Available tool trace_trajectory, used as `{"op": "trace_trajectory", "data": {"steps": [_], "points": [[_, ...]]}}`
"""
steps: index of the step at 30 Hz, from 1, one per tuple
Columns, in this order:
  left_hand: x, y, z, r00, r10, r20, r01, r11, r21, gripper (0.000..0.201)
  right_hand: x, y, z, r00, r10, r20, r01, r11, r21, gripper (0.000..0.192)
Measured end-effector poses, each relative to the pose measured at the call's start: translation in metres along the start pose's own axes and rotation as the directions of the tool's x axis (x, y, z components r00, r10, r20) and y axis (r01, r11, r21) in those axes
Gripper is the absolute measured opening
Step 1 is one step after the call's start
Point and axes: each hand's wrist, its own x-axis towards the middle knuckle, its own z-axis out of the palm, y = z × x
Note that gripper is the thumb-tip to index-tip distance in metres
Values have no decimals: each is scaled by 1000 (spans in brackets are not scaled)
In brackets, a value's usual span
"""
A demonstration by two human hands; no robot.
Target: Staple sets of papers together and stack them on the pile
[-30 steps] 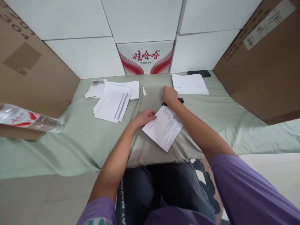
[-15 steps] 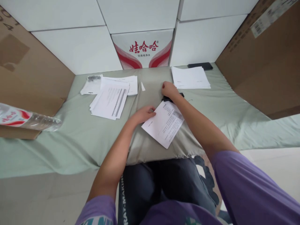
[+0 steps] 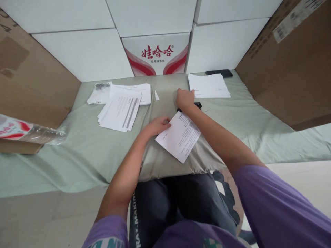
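One head-worn view — looking forward and down, close above the hands [image 3: 170, 113].

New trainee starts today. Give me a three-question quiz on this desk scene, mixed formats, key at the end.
1. True or false: the left hand rests on the edge of the printed sheet.
2. Multiple choice: the right hand is closed over A) a water bottle, B) a small black object, C) a phone.
3. Fill in: the neat stack of white paper lies in front of the dark ____ by the wall.

Key: 1 true; 2 B; 3 phone. What the small black object is cannot be told; most of it is hidden under the hand.
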Motion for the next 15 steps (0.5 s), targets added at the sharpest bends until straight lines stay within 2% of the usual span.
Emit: {"op": "trace_trajectory", "data": {"steps": [8, 15], "points": [[0, 1, -1, 1000, 5, 1, -5, 1000, 29, 24, 0, -5, 0, 1000, -7, -11, 7, 1000, -5, 26], [0, 1, -1, 1000, 18, 1, -18, 1000, 21, 27, -5, -5, 1, 996, -24, -89, 23, 1000, -15, 31]]}}
